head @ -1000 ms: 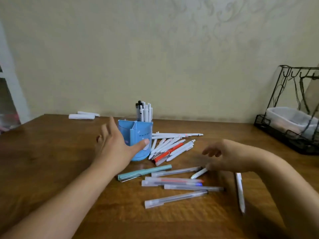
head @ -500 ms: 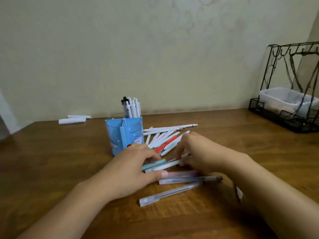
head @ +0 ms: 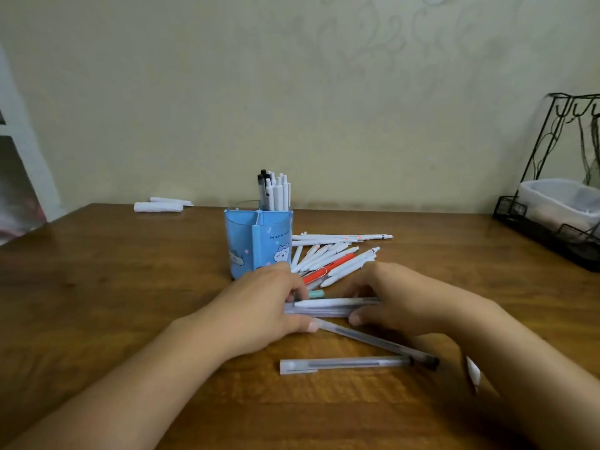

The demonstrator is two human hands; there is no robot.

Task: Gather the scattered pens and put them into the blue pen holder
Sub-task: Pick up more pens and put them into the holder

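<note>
we were mid-gather: left hand (head: 259, 306) and right hand (head: 402, 300) pinching a bundle of frosted clear plastic pens (head: 328, 307) from both ends; next, lift into the blue plastic cartoon-cat pen holder (head: 258, 243).

My single head camera looks forward and down from close above the wooden table (head: 97, 287), facing the blue pen holder (head: 258, 243) before the wall.
</note>
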